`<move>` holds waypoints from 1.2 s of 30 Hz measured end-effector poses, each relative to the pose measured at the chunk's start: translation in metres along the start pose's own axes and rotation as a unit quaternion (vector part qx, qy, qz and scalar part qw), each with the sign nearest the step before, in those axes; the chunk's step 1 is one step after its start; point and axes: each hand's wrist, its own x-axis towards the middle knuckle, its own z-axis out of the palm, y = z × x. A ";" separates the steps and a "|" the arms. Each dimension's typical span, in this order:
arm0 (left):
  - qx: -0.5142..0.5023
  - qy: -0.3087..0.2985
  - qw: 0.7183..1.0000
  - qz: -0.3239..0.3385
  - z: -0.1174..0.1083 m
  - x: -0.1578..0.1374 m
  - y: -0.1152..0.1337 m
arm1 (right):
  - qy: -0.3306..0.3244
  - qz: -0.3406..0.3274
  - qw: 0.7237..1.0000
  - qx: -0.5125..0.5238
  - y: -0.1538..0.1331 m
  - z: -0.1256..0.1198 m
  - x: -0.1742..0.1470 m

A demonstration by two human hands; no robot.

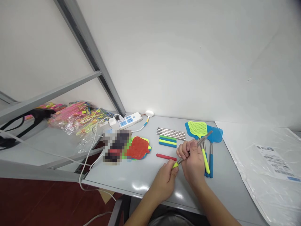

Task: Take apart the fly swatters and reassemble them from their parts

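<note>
My left hand is closed around a yellow-green handle grip, only part of which shows. My right hand is wrapped round a silver metal rod, whose lower end meets that grip. The rod slants up and to the right. Just beyond my left hand lies a red handle grip. Behind it are several blue, green and yellow grips and a row of metal rods. To the right of my right hand lie assembled fly swatters, with a yellow mesh head over blue ones.
Loose swatter heads, a red one on top, lie at the left beside a blurred patch. A white power strip with cables stands behind them. White plastic packaging covers the right side. Bagged colourful items sit beyond the metal frame.
</note>
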 end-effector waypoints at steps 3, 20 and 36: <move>-0.018 0.003 1.000 0.005 -0.001 0.000 0.000 | -0.024 -0.007 1.000 0.011 -0.002 0.003 -0.001; -0.077 0.002 0.997 -0.008 -0.019 -0.008 0.018 | -0.154 0.154 0.971 -0.101 -0.012 -0.010 -0.011; 0.003 -0.010 0.999 -0.047 -0.038 -0.043 0.056 | -0.062 0.215 0.966 0.133 -0.038 0.039 -0.027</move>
